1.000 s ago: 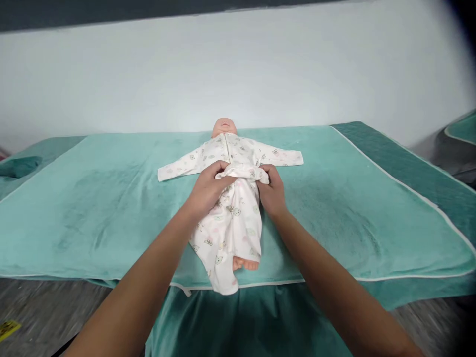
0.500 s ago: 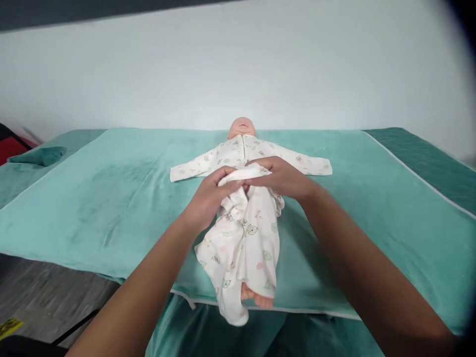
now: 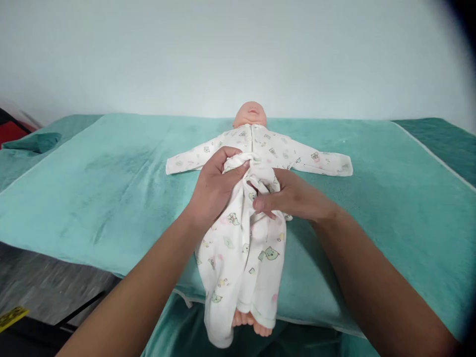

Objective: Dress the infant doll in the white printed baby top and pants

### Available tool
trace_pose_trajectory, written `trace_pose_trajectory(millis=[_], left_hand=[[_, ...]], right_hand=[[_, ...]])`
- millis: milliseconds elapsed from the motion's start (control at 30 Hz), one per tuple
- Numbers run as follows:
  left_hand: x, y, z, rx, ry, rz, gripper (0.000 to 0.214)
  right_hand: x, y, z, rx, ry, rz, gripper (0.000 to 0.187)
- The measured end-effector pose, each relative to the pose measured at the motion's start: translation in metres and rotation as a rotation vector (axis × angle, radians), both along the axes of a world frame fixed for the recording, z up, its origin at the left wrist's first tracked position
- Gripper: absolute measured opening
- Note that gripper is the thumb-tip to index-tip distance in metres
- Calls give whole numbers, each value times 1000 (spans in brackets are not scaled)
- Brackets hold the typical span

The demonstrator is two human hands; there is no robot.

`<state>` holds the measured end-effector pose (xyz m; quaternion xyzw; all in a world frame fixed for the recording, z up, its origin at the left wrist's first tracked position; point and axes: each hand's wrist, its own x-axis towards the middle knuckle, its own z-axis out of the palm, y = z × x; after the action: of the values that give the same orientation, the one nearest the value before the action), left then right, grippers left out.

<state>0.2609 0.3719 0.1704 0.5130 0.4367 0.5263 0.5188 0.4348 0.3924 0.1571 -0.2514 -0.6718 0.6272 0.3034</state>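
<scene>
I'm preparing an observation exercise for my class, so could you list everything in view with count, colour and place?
doll: one, pinkish, centre, on its back
printed clothes: pieces unclear, white, on the doll
cover: one, teal, under the doll
wall: one, whitish, behind
floor: one, grey, lower left
marked strip: one, yellow, lower left
bar: one, black, lower left
unidentified item: one, red, left edge
left hand: one, bare, gripping clothes at the waist
right hand: one, bare, touching clothes there
</scene>
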Motion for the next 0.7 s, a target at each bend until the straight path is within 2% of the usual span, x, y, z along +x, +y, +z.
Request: trace_pose_trajectory(millis=[100,200,333,400,433,533,600,700], left_hand=[[-1,-1,0,21,44,22,20],[-10,-6,5,-27,139,-46,25],[-30,-19,15,-143,352,-412,31],[-35,-23,15,-178,382,-487,30],[-35,-25,13,-179,351,-459,29],[-29,-23,3,-144,128,-259,26],[-21,-19,-3,-110,-13,-141,24],[-12,-13,-6,-61,-98,-61,22]], right_hand=[[-1,-6,0,33,-134,-20,19],[-3,-8,-7,-14,-32,-120,16],[-7,-6,-16,-117,238,-251,10],[-9,-5,-18,-143,294,-248,11],[-9,-4,-18,-149,312,-244,13],[-8,-4,-15,-134,306,-221,20],[-5,-5,-11,-81,198,-137,27],[-1,-6,-4,39,-43,5,40]])
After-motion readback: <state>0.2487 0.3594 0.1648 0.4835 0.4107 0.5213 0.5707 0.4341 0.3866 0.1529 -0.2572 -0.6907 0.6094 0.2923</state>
